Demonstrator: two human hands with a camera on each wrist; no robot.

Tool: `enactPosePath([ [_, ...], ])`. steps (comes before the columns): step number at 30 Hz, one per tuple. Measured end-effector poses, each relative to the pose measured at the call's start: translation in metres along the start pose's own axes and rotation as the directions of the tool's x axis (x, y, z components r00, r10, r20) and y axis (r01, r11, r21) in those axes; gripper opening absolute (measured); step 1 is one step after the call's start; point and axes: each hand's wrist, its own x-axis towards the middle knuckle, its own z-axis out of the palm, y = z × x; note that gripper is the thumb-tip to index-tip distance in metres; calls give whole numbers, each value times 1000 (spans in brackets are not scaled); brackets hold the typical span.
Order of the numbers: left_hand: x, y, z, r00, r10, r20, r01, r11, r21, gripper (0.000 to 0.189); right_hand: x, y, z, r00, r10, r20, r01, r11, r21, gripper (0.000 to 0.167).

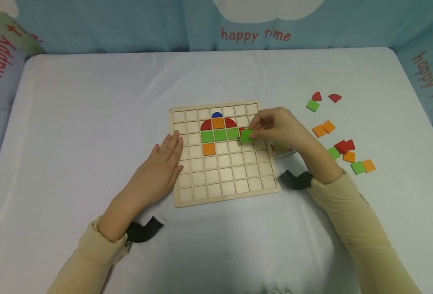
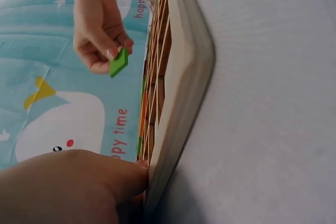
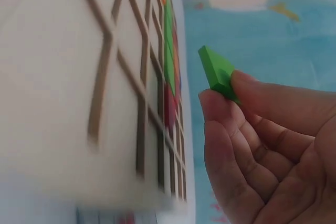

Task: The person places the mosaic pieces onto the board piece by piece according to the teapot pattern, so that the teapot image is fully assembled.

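Note:
A wooden grid board (image 1: 226,197) lies on the table. My right hand (image 1: 280,127) pinches a green square tile (image 1: 246,136) between thumb and fingertips; in the right wrist view the green tile (image 3: 216,71) is held up off the board. Beneath it a red piece (image 1: 242,129) shows partly, the rest hidden. My left hand (image 1: 157,173) rests along the board's left edge, fingers extended. Set in the grid are a blue half-round piece (image 1: 217,114), two red quarter-rounds (image 1: 206,125), an orange square (image 1: 218,123) between them, a row of green squares (image 1: 219,135) and a lower orange square (image 1: 209,149).
Right of the board, loose red quarter-rounds (image 1: 335,98), orange squares (image 1: 328,126) and green squares (image 1: 358,167) lie scattered on the white tablecloth (image 1: 91,102). A patterned item (image 1: 284,150) sits under my right forearm, partly hidden. A printed curtain (image 1: 146,24) hangs behind the table.

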Motion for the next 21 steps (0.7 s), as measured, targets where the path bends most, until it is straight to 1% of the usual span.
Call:
enactPosePath([
  [6,1,2,-2,1000,-11,17,11,1000,-2,58,11,-15,20,994,-73,82,74,997,-9,13],
  [10,1,3,-1,1000,-7,16,7,1000,1,58,14,-18,29,990,-85,113,90,995,-35,10],
  [15,2,2,0,1000,0,12,0,1000,4,59,15,-17,34,985,-98,143,106,993,-50,7],
  [21,1,1,1,1000,-4,11,4,1000,6,59,17,-15,36,978,-132,161,147,985,-86,10],
])
